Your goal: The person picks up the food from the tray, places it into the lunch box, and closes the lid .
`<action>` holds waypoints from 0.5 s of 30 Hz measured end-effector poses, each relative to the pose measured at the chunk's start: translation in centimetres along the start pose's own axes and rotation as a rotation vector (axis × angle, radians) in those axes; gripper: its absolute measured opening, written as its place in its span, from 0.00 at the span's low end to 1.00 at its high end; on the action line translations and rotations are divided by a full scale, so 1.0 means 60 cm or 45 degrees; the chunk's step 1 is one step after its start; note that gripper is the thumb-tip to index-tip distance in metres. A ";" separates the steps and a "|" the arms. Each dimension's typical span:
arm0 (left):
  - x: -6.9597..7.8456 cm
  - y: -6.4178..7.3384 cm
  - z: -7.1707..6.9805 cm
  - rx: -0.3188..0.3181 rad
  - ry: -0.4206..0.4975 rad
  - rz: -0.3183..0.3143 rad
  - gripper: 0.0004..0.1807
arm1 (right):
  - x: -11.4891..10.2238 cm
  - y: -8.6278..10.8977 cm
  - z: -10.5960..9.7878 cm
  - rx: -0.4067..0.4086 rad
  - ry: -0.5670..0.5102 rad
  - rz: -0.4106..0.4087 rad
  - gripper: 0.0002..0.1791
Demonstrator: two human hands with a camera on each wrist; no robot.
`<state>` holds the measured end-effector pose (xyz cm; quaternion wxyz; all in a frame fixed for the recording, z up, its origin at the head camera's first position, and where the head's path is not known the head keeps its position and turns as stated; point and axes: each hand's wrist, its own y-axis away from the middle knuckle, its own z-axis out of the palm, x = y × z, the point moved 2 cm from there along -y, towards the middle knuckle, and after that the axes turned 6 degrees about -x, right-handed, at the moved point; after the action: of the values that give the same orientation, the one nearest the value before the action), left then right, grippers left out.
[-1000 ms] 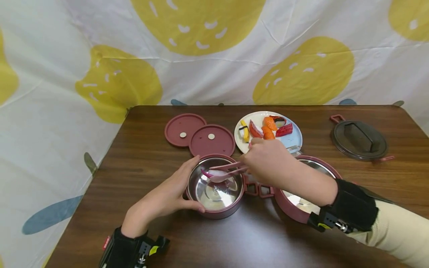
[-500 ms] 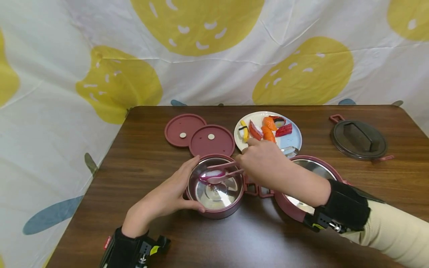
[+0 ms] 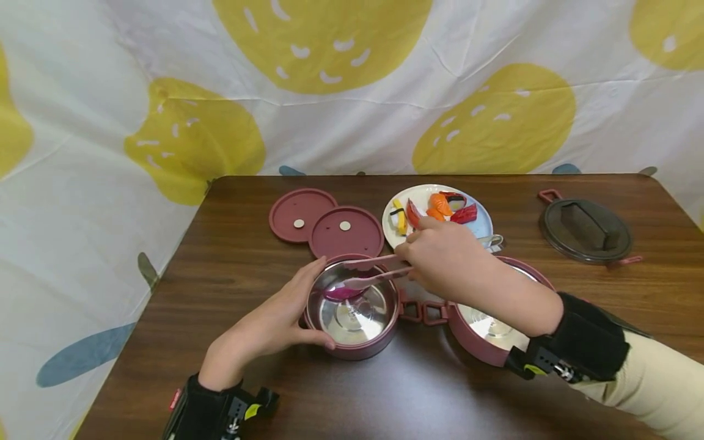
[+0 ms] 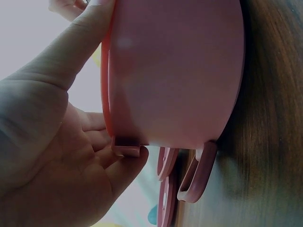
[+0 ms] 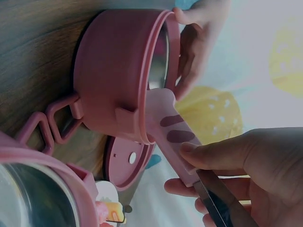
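In the head view, my left hand grips a pink pot with a steel inside, its thumb at the near rim and fingers around the left side. The left wrist view shows that thumb over the rim of the pot. Tongs with pink paw-shaped tips are held in my right hand; their arms are spread and reach into the pot. A magenta toy food piece lies inside against the far left wall, under the tips. In the right wrist view, thumb and fingers pinch the tongs.
A second pink pot stands at right, partly behind my forearm. Behind are a plate of toy sushi and two overlapping pink lids. A dark lid lies far right. A patterned cloth hangs behind the table.
The tongs' tips have spread apart and lifted slightly to the upper right, releasing the magenta piece, which now lies in the pot. The left hand stays put.
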<state>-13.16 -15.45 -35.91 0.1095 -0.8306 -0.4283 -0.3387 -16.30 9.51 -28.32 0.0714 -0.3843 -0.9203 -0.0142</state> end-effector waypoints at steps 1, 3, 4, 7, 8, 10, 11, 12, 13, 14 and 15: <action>-0.001 0.000 0.000 0.001 -0.002 -0.002 0.66 | 0.002 0.000 -0.001 -0.003 -0.008 0.009 0.09; -0.002 0.000 0.000 0.003 -0.006 -0.006 0.66 | 0.005 0.002 -0.005 -0.006 -0.014 0.018 0.09; -0.003 0.000 0.000 0.003 -0.005 -0.007 0.66 | 0.007 0.003 -0.007 -0.006 -0.023 0.025 0.10; -0.004 0.000 -0.001 -0.001 -0.002 -0.005 0.66 | 0.013 0.008 -0.015 -0.006 -0.058 0.053 0.10; -0.004 0.000 -0.001 -0.001 -0.002 -0.004 0.66 | 0.015 0.009 -0.017 -0.014 -0.072 0.065 0.11; -0.004 0.000 -0.002 -0.004 0.002 -0.005 0.66 | 0.022 0.012 -0.024 -0.026 -0.104 0.094 0.11; -0.005 0.000 -0.002 -0.006 -0.001 -0.006 0.66 | 0.025 0.013 -0.027 -0.035 -0.118 0.110 0.10; -0.005 0.000 -0.002 -0.006 0.000 -0.006 0.66 | 0.029 0.015 -0.031 -0.041 -0.127 0.122 0.10; -0.005 0.000 -0.002 -0.005 0.001 -0.007 0.66 | 0.033 0.016 -0.034 -0.041 -0.138 0.133 0.10; -0.006 0.001 -0.003 -0.004 0.001 -0.009 0.66 | 0.037 0.017 -0.036 -0.047 -0.149 0.149 0.10; -0.007 0.001 -0.003 -0.004 0.001 -0.010 0.67 | 0.041 0.018 -0.039 -0.043 -0.161 0.157 0.10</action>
<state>-13.36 -15.81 -36.03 0.1071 -0.8289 -0.4311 -0.3401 -16.98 11.84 -25.69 0.0076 -0.4414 -0.8973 -0.0010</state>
